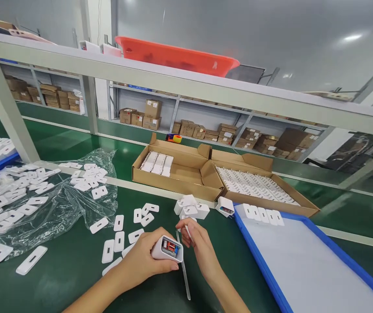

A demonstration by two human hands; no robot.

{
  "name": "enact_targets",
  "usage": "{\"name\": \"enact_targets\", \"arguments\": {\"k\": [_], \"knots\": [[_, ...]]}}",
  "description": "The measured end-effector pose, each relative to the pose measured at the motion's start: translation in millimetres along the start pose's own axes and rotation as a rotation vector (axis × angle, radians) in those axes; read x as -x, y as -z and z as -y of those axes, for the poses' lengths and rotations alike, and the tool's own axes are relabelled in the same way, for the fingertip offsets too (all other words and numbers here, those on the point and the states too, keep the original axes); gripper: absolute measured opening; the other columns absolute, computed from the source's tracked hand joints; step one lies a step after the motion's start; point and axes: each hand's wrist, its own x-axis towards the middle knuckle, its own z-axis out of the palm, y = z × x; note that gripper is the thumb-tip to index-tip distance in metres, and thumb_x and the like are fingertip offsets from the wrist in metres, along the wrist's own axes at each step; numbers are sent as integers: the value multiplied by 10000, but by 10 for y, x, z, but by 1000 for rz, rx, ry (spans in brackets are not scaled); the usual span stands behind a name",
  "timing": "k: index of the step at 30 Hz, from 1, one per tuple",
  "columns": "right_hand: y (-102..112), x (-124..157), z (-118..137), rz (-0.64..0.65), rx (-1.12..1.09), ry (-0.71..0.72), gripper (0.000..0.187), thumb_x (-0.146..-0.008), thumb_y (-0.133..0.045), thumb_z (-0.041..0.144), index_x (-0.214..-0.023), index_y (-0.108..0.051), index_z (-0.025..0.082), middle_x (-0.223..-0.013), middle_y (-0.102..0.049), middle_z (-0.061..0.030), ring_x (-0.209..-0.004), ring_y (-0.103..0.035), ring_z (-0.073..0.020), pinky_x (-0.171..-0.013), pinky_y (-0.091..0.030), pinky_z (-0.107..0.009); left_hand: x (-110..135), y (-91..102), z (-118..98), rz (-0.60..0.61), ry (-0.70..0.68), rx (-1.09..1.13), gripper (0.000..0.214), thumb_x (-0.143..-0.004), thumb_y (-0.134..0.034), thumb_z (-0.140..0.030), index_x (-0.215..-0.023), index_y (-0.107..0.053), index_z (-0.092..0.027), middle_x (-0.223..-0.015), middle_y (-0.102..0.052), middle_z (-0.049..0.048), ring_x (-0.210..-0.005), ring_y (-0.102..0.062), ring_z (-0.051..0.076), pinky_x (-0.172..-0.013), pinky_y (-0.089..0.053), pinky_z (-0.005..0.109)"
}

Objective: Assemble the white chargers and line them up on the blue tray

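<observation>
My left hand (147,256) is closed around a white plastic charger housing (157,248). Its open end faces me and shows red and blue electronic parts inside. Just to the right, my right hand (197,243) pinches a small white cover plate (189,231), partly hidden by the fingers. Between the hands, a thin metal tool (185,280) like tweezers slants over the green table, partly behind the housing. Loose white cover plates with slots (108,251) lie left of my left hand. Beyond my right hand stands a cluster of white housings (188,206).
A blue-rimmed white tray (303,265) at right holds several white pieces along its far edge. Two cardboard boxes (176,187) with white parts stand behind. Clear plastic film (72,213) with many cover plates lies left. A shelf beam (186,80) crosses above, carrying a red basin (176,56).
</observation>
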Motion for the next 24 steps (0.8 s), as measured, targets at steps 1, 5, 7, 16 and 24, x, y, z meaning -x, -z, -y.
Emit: {"name": "enact_targets", "arguments": {"k": [1, 5, 7, 16, 24], "knots": [[15, 27, 50, 22, -2, 28, 443, -939, -331, 536, -854, -568, 171, -630, -435, 25, -562, -422, -128, -533, -362, -226, -6, 6, 3, 12, 38, -5, 318, -696, -761, -367, -818, -541, -172, -679, -538, -56, -599, -433, 95, -545, -320, 185], [25, 149, 187, 109, 106, 71, 329, -801, -600, 507, -808, -605, 178, -680, -541, 8, -586, -436, -129, -552, -317, -229, -34, 55, 44, 44, 125, -69, 353, -684, -753, -346, -785, -451, -195, -705, -511, -75, -622, -407, 94, -548, -291, 183], [40, 187, 193, 175, 136, 3, 219, -809, -608, 401, -793, -576, 185, -655, -525, 24, -578, -430, -122, -544, -304, -217, -39, 75, 57, 79, 155, -120, 356, -660, -774, -307, -778, -458, -196, -721, -525, -76, -636, -421, 97, -551, -286, 183], [123, 301, 184, 375, 419, 110, 211, -913, -478, 294, -732, -406, 212, -675, -519, 23, -592, -468, -133, -528, -320, -211, 54, 28, -34, 256, 317, -347, 474, -601, -811, -473, -838, -492, -213, -776, -504, -63, -760, -470, 140, -611, -332, 176], [38, 323, 132, 290, 604, 366, 227, -955, -321, 188, -739, -386, 208, -637, -499, 3, -501, -415, -133, -498, -295, -239, 38, 9, 29, 255, 321, -368, 480, -612, -799, -428, -776, -402, -214, -740, -446, -77, -705, -418, 118, -584, -307, 176]]}}
